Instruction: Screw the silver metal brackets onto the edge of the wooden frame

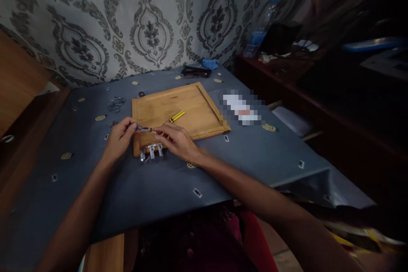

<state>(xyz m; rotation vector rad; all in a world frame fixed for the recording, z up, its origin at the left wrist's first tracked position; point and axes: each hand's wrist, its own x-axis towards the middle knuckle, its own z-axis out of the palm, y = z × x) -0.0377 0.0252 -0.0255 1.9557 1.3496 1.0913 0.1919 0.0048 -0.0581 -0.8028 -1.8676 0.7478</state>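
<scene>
My left hand [120, 137] pinches one end of a small, thin, shiny piece [144, 128] above the near-left part of a framed wooden board [191, 104]. The fingers of my right hand [178, 141] close on its other end, which looks brownish; its exact kind is too small to tell. Just beyond my right hand, a yellow-and-black tool handle [177, 116] lies on the board. Yellow bits also show between the right fingers, and I cannot tell whether they belong to it. Several shiny clip-like pieces [152, 151] sit at the board's near-left edge.
Loose shiny hardware [116, 103] lies left of the board on the grey-blue tablecloth [153, 195]. Glasses in a dark case [196, 71] and a blue cloth [210, 64] are at the back. Right of the board is a blurred white packet [240, 108]. A bottle [263, 29] stands on the side desk.
</scene>
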